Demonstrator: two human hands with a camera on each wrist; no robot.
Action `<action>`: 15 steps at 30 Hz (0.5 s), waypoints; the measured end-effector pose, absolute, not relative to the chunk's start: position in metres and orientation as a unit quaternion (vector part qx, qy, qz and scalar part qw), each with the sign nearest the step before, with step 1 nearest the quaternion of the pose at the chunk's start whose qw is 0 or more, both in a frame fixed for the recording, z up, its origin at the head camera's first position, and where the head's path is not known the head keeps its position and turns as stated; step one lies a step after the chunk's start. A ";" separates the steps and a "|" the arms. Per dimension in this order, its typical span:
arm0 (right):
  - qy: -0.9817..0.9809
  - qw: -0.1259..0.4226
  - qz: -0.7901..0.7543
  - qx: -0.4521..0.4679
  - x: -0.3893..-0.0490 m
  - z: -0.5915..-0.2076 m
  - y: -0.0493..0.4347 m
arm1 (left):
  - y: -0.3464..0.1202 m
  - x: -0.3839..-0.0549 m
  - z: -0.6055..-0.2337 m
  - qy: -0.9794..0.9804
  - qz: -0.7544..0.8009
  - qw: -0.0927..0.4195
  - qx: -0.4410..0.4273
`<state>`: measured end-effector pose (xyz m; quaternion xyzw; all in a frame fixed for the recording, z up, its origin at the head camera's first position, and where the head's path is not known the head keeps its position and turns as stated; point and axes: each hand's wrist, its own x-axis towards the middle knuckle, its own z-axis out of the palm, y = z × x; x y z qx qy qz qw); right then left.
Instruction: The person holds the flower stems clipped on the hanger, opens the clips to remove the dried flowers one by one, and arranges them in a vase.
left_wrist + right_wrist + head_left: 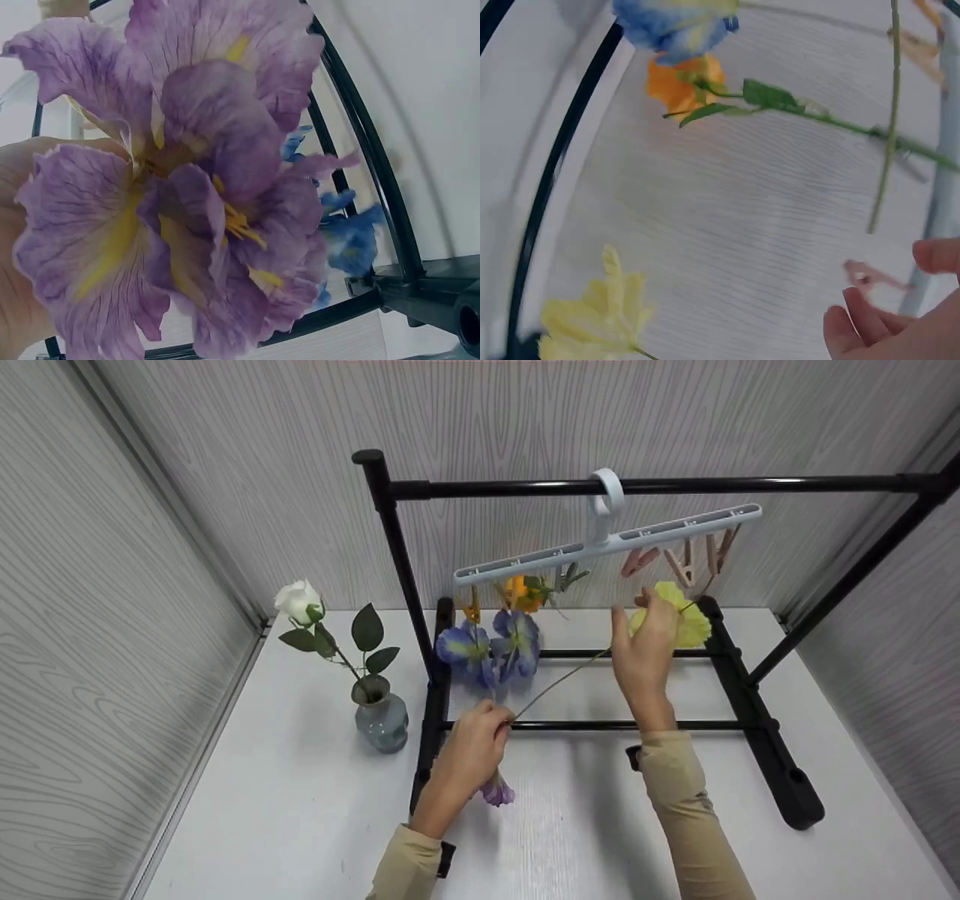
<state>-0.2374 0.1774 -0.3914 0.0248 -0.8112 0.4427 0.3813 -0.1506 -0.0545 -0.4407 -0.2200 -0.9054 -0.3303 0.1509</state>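
My left hand [469, 746] grips a purple flower [217, 195] by its stem [559, 682], blossom pointing down below the hand. That stem slants up to the right, and its free end shows close by my right hand [646, 649], whose fingers are loosely spread with nothing between them in the right wrist view. A pink clothespin [870, 275] hangs just beyond those fingertips. Behind the right hand, a yellow flower [694, 626] hangs head down from the light blue hanger [675, 532]. Blue flowers [517, 641] and an orange flower [682, 82] hang at the hanger's left part.
A black rack [510, 489] carries the hanger on its top bar, and its lower bars cross the white table [300, 810]. Beige [682, 566] and grey [574, 577] clothespins hang there too. Left of the rack stands a grey-blue vase [382, 724] with a white rose [300, 602].
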 end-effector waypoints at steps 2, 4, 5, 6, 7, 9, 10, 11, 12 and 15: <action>-0.834 0.381 0.386 0.099 -0.226 -0.396 0.171 | -0.055 -0.152 -0.441 -0.908 -0.316 0.166 -0.219; -0.853 0.349 0.344 0.180 -0.215 -0.400 0.164 | -0.054 -0.154 -0.440 -0.910 -0.299 0.185 -0.222; -0.861 0.323 0.329 0.217 -0.209 -0.403 0.161 | -0.054 -0.155 -0.440 -0.911 -0.288 0.195 -0.223; -0.867 0.294 0.315 0.248 -0.204 -0.405 0.158 | -0.054 -0.156 -0.440 -0.912 -0.276 0.207 -0.224; -0.873 0.265 0.303 0.274 -0.200 -0.407 0.155 | -0.054 -0.157 -0.440 -0.913 -0.260 0.218 -0.226; -0.884 0.210 0.284 0.307 -0.192 -0.412 0.150 | -0.054 -0.158 -0.440 -0.915 -0.223 0.242 -0.232; -0.887 0.186 0.281 0.316 -0.188 -0.414 0.148 | -0.054 -0.159 -0.441 -0.916 -0.200 0.255 -0.235; -0.890 0.167 0.279 0.320 -0.186 -0.416 0.146 | -0.055 -0.160 -0.441 -0.916 -0.177 0.268 -0.240; -0.892 0.149 0.280 0.322 -0.184 -0.418 0.145 | -0.056 -0.161 -0.442 -0.914 -0.155 0.281 -0.246; -0.890 0.104 0.298 0.329 -0.183 -0.424 0.144 | -0.059 -0.163 -0.443 -0.902 -0.104 0.319 -0.273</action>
